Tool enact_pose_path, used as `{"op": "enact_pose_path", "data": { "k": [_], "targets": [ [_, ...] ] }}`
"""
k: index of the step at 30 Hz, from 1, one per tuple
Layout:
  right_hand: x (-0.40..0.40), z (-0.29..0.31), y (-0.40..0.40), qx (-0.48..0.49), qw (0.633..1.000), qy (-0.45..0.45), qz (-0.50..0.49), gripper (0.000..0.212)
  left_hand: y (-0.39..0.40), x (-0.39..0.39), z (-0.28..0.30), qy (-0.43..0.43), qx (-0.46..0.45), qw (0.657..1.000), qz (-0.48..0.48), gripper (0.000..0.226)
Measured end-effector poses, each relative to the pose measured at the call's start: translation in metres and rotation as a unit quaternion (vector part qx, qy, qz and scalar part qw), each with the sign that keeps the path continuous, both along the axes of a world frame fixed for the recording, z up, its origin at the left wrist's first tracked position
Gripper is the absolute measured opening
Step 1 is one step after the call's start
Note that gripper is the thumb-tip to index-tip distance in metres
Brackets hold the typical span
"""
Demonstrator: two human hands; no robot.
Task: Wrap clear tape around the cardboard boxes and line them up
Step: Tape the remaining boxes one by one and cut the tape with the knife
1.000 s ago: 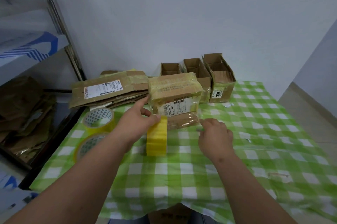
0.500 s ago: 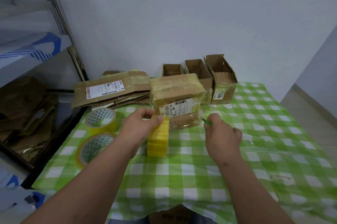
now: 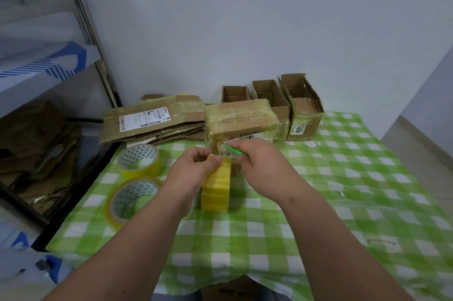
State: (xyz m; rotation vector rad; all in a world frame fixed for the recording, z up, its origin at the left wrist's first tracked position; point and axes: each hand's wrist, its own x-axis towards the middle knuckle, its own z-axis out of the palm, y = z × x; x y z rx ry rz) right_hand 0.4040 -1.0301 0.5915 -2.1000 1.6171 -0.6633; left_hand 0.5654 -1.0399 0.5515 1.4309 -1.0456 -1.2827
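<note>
Mid-wrap on a brown cardboard box already banded in glossy clear tape (image 3: 241,120), standing on the green-and-white checked surface (image 3: 343,178) near its far edge, in front of three open-topped cardboard boxes lined up against the wall (image 3: 272,97). By the look of it, at the cutting step: strip pulled from the roll to the box front, ready to be severed. Left hand (image 3: 193,173) curled round a yellowish roll of clear tape stood on edge (image 3: 216,190), thumb and fingers pinching its upper rim just in front of the box. Right hand (image 3: 263,166) closed round a slim green tool, probably a small cutter (image 3: 234,149), tip laid against the lower front of the box by the printed label; blade itself too small to make out. Next move, judging from this: keep the strip taut with the left hand, draw the green tool across it close to the box, then press the loose end flat. Likely trouble: slack tape folding onto itself, or the tip scoring the cardboard. Further left on the surface, two more yellowish tape rolls (image 3: 138,161), one behind the other, and beyond them a pile of flattened cardboard with a white shipping label (image 3: 152,122).
</note>
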Motion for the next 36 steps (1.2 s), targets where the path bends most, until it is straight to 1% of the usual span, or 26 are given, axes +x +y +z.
{"op": "enact_pose_path", "data": {
  "k": [3,5,12,23,30,36],
  "targets": [
    [0.008,0.004,-0.005,-0.023,0.999,0.044,-0.001,0.029,0.002,-0.001,0.0,0.001,-0.011,1.0,0.001,0.016],
    [0.011,0.006,-0.007,-0.038,0.997,0.064,0.005,0.025,0.002,-0.001,0.0,0.003,-0.017,1.0,0.0,0.014],
    [0.016,0.012,-0.01,-0.062,0.994,0.09,0.005,0.024,0.002,-0.003,-0.001,0.0,-0.044,0.999,-0.003,0.009],
    [0.026,0.013,-0.015,-0.046,0.993,0.107,-0.008,0.02,0.001,-0.004,-0.005,-0.018,-0.056,0.998,0.005,0.011],
    [0.027,0.015,-0.017,-0.037,0.99,0.136,-0.011,0.02,0.001,-0.005,-0.002,-0.019,-0.049,0.999,0.002,0.021],
    [0.014,0.013,-0.021,-0.022,0.995,0.094,-0.031,0.023,-0.001,-0.002,-0.003,-0.022,-0.059,0.998,-0.009,0.015]
  ]
}}
